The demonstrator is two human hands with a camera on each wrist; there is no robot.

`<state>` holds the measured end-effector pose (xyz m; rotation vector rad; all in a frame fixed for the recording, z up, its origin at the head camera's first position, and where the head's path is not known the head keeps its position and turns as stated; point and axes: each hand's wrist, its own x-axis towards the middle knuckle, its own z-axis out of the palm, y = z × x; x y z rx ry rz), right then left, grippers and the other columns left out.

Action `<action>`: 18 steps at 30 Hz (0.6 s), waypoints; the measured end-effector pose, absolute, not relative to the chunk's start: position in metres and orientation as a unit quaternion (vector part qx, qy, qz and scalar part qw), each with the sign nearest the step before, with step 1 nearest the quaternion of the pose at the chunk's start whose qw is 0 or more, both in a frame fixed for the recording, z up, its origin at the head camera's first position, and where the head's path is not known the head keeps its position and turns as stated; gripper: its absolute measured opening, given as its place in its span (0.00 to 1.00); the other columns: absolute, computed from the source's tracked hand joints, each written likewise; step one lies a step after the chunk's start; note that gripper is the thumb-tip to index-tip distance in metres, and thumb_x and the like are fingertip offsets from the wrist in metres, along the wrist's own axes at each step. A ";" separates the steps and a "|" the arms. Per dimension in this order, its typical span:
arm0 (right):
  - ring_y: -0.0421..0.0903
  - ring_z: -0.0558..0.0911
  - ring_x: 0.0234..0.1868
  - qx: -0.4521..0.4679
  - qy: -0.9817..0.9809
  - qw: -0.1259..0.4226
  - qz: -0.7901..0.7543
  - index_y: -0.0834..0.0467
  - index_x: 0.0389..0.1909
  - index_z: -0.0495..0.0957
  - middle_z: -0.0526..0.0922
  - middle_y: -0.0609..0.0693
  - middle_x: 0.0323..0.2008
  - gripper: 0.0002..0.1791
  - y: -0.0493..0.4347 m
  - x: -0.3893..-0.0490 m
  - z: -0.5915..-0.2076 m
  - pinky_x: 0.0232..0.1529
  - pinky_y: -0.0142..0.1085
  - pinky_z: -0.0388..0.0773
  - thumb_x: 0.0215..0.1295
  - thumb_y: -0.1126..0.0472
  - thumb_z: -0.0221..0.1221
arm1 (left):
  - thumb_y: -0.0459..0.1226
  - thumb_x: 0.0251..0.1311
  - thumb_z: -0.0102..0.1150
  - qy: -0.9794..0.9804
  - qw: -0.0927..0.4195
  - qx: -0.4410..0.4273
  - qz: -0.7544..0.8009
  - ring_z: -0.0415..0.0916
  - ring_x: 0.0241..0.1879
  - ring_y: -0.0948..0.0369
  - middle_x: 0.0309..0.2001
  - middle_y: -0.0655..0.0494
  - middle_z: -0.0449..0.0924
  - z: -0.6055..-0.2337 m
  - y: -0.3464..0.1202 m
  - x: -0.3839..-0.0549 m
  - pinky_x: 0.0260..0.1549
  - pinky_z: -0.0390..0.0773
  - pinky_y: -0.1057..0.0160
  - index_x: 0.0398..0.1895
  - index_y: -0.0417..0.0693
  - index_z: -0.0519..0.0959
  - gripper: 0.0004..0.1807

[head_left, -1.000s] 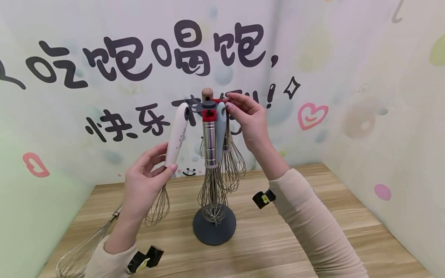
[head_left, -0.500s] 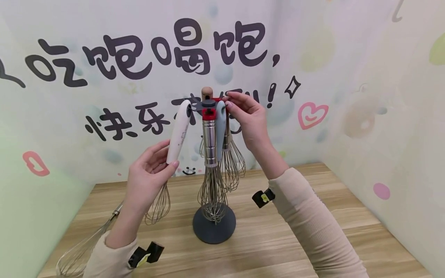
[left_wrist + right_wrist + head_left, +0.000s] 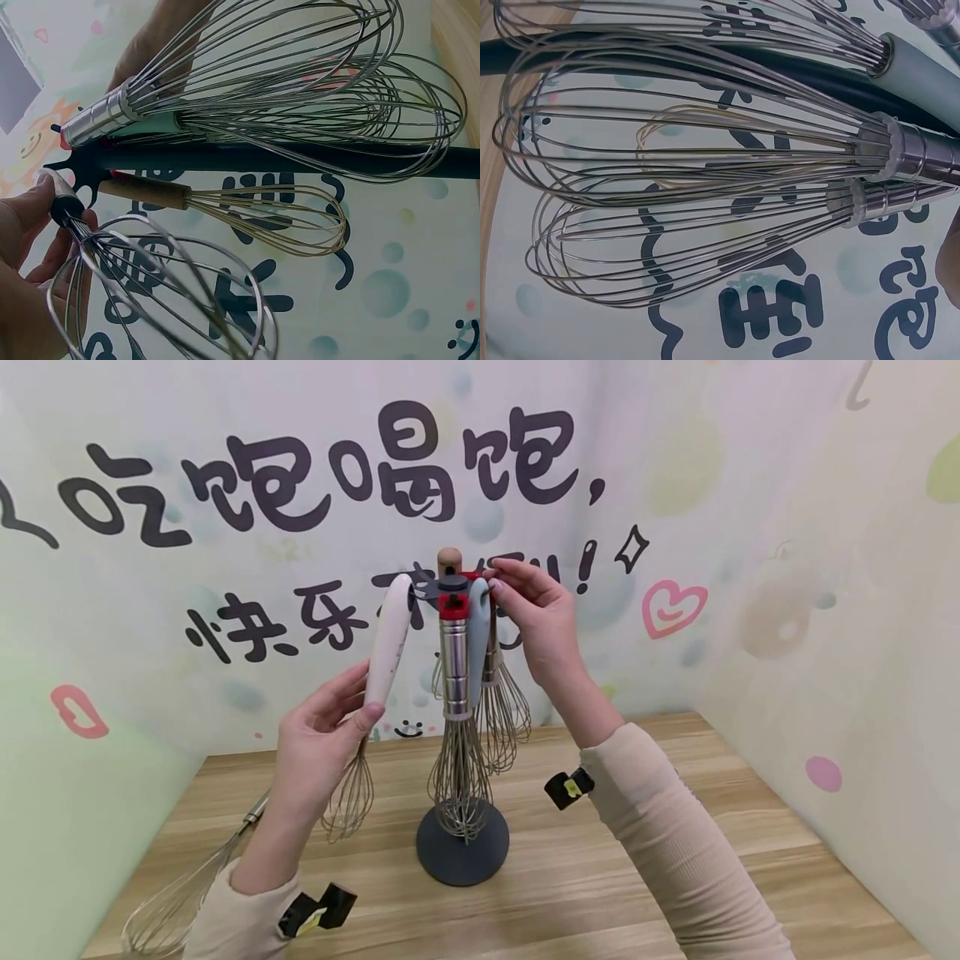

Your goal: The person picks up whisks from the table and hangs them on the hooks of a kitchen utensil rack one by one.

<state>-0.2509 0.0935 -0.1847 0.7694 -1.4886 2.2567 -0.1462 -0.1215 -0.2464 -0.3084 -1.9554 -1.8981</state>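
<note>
My left hand holds a white-handled whisk by the lower handle, fingers and thumb around it, wires hanging down. Its handle top touches or overlaps an arm of the dark whisk stand; which one I cannot tell. My right hand pinches at the stand's top on the right, beside a light-blue-handled whisk; its fingertips partly hide what they grip. A steel whisk with a red top hangs in front. Behind hangs a wooden-handled whisk. Another steel whisk shows in the right wrist view.
A large wire whisk lies on the wooden table at the left, partly behind the left forearm. The patterned wall stands close behind the stand.
My left hand has moved slightly right and up, bringing the white whisk's top to the stand's arm, and the handle has turned a little. The right hand stays in place.
</note>
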 end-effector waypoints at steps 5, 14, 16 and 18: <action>0.35 0.82 0.37 0.270 -0.522 0.164 0.792 0.45 0.32 0.84 0.86 0.39 0.30 0.21 0.094 -0.251 -0.185 0.43 0.25 0.80 0.62 0.76 0.56 | 0.30 0.60 0.60 -0.693 0.198 -0.104 -0.685 0.79 0.47 0.71 0.46 0.74 0.81 -0.246 -0.122 -0.146 0.44 0.79 0.77 0.61 0.39 0.72 0.24; 0.34 0.82 0.36 0.272 -0.518 0.165 0.794 0.44 0.32 0.84 0.86 0.38 0.30 0.23 0.094 -0.251 -0.186 0.42 0.24 0.80 0.62 0.78 0.54 | 0.25 0.59 0.58 -0.685 0.189 -0.119 -0.693 0.77 0.49 0.69 0.48 0.71 0.79 -0.247 -0.123 -0.147 0.48 0.79 0.75 0.63 0.37 0.70 0.26; 0.34 0.82 0.36 0.274 -0.517 0.165 0.794 0.44 0.32 0.84 0.86 0.39 0.30 0.23 0.093 -0.252 -0.186 0.42 0.24 0.80 0.62 0.78 0.54 | 0.25 0.58 0.59 -0.685 0.190 -0.123 -0.693 0.77 0.49 0.69 0.48 0.70 0.79 -0.247 -0.123 -0.147 0.48 0.79 0.75 0.62 0.37 0.70 0.26; 0.34 0.82 0.36 0.277 -0.516 0.165 0.794 0.45 0.32 0.84 0.86 0.39 0.30 0.22 0.093 -0.252 -0.186 0.41 0.24 0.80 0.62 0.77 0.55 | 0.25 0.58 0.59 -0.684 0.191 -0.125 -0.692 0.77 0.49 0.69 0.49 0.70 0.79 -0.247 -0.123 -0.147 0.48 0.79 0.75 0.62 0.37 0.71 0.26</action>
